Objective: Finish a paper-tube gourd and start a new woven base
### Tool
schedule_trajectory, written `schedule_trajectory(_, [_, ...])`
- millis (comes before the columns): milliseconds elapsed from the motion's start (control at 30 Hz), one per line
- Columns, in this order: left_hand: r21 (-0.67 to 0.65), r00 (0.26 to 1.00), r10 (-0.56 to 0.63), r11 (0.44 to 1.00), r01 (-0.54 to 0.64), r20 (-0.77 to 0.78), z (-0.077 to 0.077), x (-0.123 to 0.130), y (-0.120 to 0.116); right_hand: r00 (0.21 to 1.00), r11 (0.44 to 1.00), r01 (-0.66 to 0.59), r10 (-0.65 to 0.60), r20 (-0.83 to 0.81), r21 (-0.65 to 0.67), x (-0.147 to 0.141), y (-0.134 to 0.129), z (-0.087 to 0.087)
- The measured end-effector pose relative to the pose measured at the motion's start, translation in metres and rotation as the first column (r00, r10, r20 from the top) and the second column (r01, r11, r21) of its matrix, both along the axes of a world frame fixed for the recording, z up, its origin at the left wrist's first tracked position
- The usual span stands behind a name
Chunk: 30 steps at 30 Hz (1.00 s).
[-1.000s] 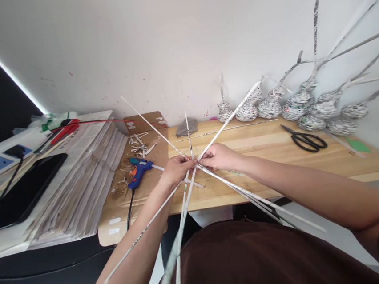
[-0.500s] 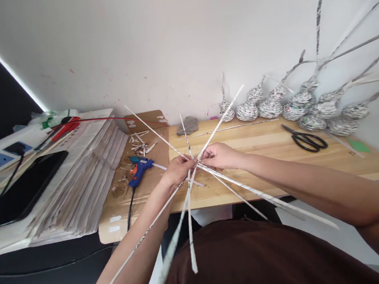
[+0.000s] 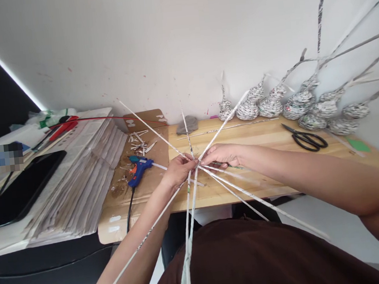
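Observation:
Several rolled newspaper sticks [image 3: 222, 120] cross at one centre and fan out like spokes, held above the table's front half. My left hand [image 3: 179, 169] pinches them just left of the crossing, thumb on top. On the other side, my right hand [image 3: 222, 154] has its fingertips closed on a paper stick beside the crossing. One long stick [image 3: 188, 249] comes down towards my lap, and another [image 3: 269, 203] slants to the lower right. My fingers cover part of the crossing itself.
Woven paper gourd shapes [image 3: 248, 109] stand along the wall at the back right, near black scissors [image 3: 306, 141]. A blue glue gun [image 3: 140, 170] lies on cardboard [image 3: 116, 211] with paper scraps. At left are stacked newspapers [image 3: 89, 183], a phone [image 3: 26, 189] and a power strip.
The right-hand fingers have shifted at the crossing, and a stick now shows under that hand. The sticks hanging towards my lap have swung closer together. My left hand keeps its pinch.

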<state>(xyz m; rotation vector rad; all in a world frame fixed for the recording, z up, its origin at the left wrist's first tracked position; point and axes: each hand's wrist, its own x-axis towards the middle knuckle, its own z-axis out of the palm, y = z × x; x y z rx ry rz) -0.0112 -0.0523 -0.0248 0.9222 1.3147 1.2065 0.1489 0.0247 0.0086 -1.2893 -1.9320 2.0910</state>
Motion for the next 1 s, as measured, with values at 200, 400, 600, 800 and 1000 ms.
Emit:
schedule_trajectory(200, [0.004,0.999,-0.012,1.0,0.012,0.053,-0.009,0.002,-0.001,0.99,0.977,-0.133,0.14,-0.026,0.169,0.0,0.01,-0.001])
schedule_trajectory(400, [0.006,0.997,-0.029,1.0,0.028,0.075,-0.009,0.005,-0.001,0.938,0.851,-0.344,0.333,0.099,0.397,0.0,0.017,0.005])
schedule_trajectory(600, [0.016,0.997,-0.064,0.998,0.063,0.043,-0.008,0.004,-0.003,0.919,0.843,-0.393,0.349,0.181,0.369,-0.001,0.014,0.009])
schedule_trajectory(800, [0.023,0.994,-0.098,0.995,0.097,0.046,-0.004,0.006,-0.004,0.874,0.837,-0.465,0.382,0.299,0.289,0.0,0.014,0.016])
schedule_trajectory(1000, [-0.01,0.994,-0.083,0.996,0.084,0.077,0.0,0.007,-0.004,0.865,0.812,-0.477,0.368,0.341,0.335,-0.002,0.014,0.02])
